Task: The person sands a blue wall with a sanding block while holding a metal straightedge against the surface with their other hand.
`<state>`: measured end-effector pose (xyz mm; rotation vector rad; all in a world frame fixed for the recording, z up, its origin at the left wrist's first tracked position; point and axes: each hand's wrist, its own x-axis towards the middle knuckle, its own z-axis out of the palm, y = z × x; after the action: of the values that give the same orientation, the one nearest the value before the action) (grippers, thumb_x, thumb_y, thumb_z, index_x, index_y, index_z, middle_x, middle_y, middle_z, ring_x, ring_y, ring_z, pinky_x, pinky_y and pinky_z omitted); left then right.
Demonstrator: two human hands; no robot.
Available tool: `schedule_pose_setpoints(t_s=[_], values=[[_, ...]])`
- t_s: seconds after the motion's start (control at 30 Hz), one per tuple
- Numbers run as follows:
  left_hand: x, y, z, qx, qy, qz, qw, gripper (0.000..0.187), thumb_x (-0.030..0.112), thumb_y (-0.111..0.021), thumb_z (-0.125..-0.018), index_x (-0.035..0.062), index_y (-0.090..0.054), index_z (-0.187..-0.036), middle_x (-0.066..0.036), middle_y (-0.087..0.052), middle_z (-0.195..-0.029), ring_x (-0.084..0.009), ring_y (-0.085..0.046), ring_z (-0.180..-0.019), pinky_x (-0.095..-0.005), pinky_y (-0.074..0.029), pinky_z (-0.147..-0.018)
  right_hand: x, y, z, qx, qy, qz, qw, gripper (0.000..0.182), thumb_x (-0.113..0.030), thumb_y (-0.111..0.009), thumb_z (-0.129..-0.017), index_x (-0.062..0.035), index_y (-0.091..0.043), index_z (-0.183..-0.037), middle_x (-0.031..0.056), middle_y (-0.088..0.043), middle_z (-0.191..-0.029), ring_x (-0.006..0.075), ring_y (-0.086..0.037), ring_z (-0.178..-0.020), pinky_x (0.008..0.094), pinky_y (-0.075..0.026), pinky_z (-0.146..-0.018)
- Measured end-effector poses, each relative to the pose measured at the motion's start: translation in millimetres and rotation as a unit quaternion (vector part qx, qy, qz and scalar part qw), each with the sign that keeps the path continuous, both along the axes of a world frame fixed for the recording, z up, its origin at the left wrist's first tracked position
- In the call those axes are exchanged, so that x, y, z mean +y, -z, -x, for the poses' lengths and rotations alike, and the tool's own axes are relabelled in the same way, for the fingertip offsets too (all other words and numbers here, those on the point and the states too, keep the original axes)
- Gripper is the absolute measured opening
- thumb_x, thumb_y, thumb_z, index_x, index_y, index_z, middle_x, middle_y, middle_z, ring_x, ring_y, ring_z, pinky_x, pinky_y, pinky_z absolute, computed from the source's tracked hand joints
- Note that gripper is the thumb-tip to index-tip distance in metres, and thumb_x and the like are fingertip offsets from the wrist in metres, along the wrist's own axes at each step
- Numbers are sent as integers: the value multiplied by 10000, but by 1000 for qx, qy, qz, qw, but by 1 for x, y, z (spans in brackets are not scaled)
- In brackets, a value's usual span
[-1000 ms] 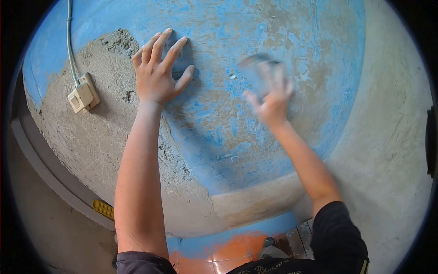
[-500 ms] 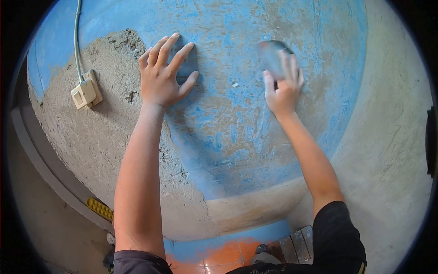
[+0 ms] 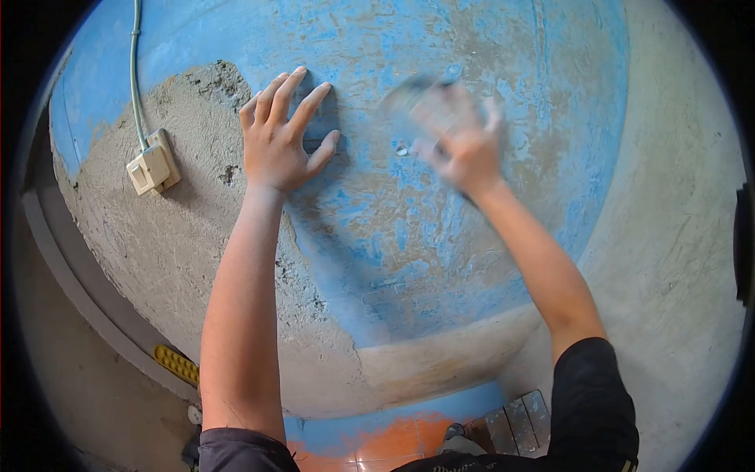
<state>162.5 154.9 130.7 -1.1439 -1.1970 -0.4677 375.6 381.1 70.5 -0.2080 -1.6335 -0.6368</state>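
Note:
My left hand (image 3: 275, 138) lies against the worn blue wall (image 3: 377, 204) with its fingers spread and nothing in them. It is just right of a rough grey plaster patch (image 3: 189, 118). Pale dust coats its fingers and wrist. Farther right, my right hand (image 3: 464, 145) is smeared by motion. It grips a rounded, flat, dark-edged pad (image 3: 401, 102) held against the wall, whose exact kind is too blurred to make out. A small pale round spot (image 3: 403, 149) shows on the wall below the pad.
A cream switch box (image 3: 153, 167) with a cable (image 3: 134, 71) is on the wall at left. Lower left is a yellow object with holes (image 3: 176, 364). Orange tiles (image 3: 393, 440) and a slatted wooden piece (image 3: 519, 422) are below. A bare grey wall (image 3: 668, 197) stands at right.
My right hand and the pad have swept left across the blue wall. My left hand stays in place, fingers spread. The view has shifted slightly.

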Motion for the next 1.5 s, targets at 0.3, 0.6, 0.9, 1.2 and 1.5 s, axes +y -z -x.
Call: schedule_pose_setpoints(t_s=[0.3,0.6,0.9,1.2,1.5], values=[[-2,0,-1,1,14,-1,1000,639,468,-733,-825,332,-561,-1425,-27,-451,-1540,-233,-410,-1423,-462,-306,-1155,-3,12,-15,-16,0,-13,1000,497,-412,-701,-928,-231,-633,-1385,34,-559,-1512,313,-375,-1492,710,-249,-1133],[-2,1,-3,-2,13,1,1000,661,459,-739,-817,337,-549,-1439,-31,-442,-1548,-242,-403,-1430,-469,-305,-1159,2,-23,-11,37,-25,-13,999,339,-304,-742,-908,-205,-737,-1232,-21,-599,-1470,277,-446,-1452,635,-296,-1165],[-3,1,1,-2,8,5,1000,666,441,-719,-835,329,-526,-1462,-34,-421,-1562,-242,-381,-1446,-466,-298,-1166,10,-45,-16,-11,-23,-49,998,502,-212,-763,-845,-257,-671,-1336,-12,-613,-1454,221,-490,-1425,616,-270,-1184],[-2,3,-1,-5,5,7,1000,667,447,-724,-837,325,-525,-1462,-33,-419,-1562,-240,-375,-1448,-466,-299,-1170,11,-79,-8,54,37,-57,996,421,-304,-752,-883,-241,-698,-1296,-26,-599,-1472,231,-448,-1457,648,-258,-1180],[-3,1,-4,-18,6,10,1000,667,423,-721,-825,319,-533,-1456,-41,-419,-1565,-252,-375,-1448,-480,-291,-1169,21,-100,-16,96,5,-41,994,246,-289,-691,-936,-293,-767,-1169,-16,-611,-1462,207,-473,-1439,660,-248,-1174]])
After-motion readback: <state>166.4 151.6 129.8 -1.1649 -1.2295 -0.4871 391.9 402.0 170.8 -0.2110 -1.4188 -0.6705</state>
